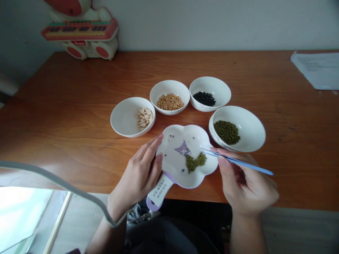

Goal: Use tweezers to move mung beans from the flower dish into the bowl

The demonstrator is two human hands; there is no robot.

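A flower-shaped white plate [180, 137] with a cartoon print and a lilac handle sits at the table's near edge. A small heap of green beans [195, 162] lies in it. My left hand [140, 173] rests against the plate's left rim, fingers curled on the edge. My right hand [246, 185] pinches blue tweezers [238, 161], whose tips reach into the plate beside the green beans.
Several white bowls arc behind the plate: pale seeds [144, 117], yellow beans [170, 101], black beans [204, 98], green beans [227, 131]. A red-and-white toy [82, 33] stands at the back left. Papers [317, 68] lie at the back right.
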